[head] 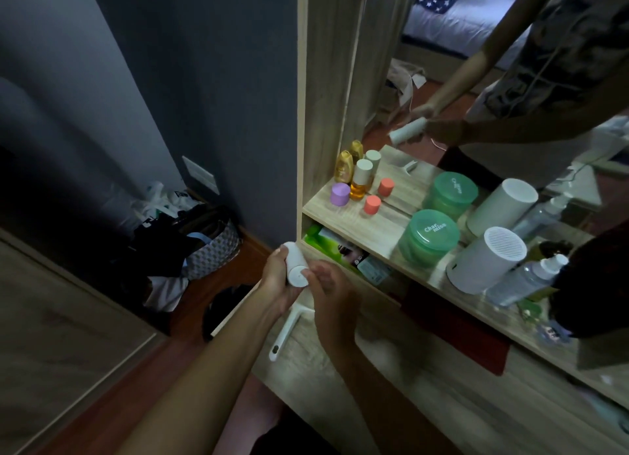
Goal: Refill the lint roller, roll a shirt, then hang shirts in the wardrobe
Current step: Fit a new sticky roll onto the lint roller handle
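The left hand point(277, 277) wraps the white cylindrical lint-roller refill point(295, 263), end cap toward the camera, steadying it while the right hand point(328, 289), fingers loosely curled, works that end. At six o'clock below, the white plastic roller handle point(285, 332) lies on the wooden dresser top point(391, 379), ready for loading.

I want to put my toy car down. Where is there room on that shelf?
Bare wood lies on the shelf between the coral cap and the green tub. The right end is crowded by the white canister and spray bottle. The lower desktop right of the roller handle is open too.
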Demonstrator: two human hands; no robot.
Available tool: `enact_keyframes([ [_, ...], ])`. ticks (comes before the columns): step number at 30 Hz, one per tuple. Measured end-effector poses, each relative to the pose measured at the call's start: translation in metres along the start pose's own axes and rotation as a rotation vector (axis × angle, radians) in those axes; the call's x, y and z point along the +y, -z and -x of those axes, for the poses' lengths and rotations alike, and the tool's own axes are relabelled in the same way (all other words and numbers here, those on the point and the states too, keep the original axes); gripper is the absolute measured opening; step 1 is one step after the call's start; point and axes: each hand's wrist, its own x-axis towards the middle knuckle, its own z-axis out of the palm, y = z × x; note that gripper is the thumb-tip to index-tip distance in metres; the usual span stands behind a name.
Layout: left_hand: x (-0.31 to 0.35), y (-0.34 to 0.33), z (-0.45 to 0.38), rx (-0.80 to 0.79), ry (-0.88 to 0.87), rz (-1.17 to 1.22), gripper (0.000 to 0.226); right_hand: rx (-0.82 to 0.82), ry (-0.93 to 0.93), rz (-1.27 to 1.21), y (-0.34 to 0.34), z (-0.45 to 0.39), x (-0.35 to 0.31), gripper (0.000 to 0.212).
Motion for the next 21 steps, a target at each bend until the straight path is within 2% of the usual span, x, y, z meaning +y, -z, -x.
enact_keyframes([
  [2,0.000,0.000,-0.001,-0.006,-0.062,0.022,0.041,-0.012,-0.082,-0.049,-0.001,-0.001,-0.001,0.018],
  [5,0.003,0.005,-0.003,-0.022,-0.015,0.025,0.044,-0.086,-0.104,-0.087,0.000,-0.005,-0.002,0.020],
  [13,0.000,0.015,-0.011,-0.051,0.047,0.060,0.059,-0.144,-0.022,-0.108,0.006,-0.013,-0.001,0.018],
  [18,-0.002,0.012,-0.010,-0.043,-0.034,0.002,0.045,-0.090,-0.075,-0.081,0.004,-0.009,-0.008,0.017],
  [21,-0.004,0.012,-0.018,-0.010,-0.082,-0.021,0.045,-0.085,-0.092,-0.086,0.003,-0.005,-0.012,0.016],
])
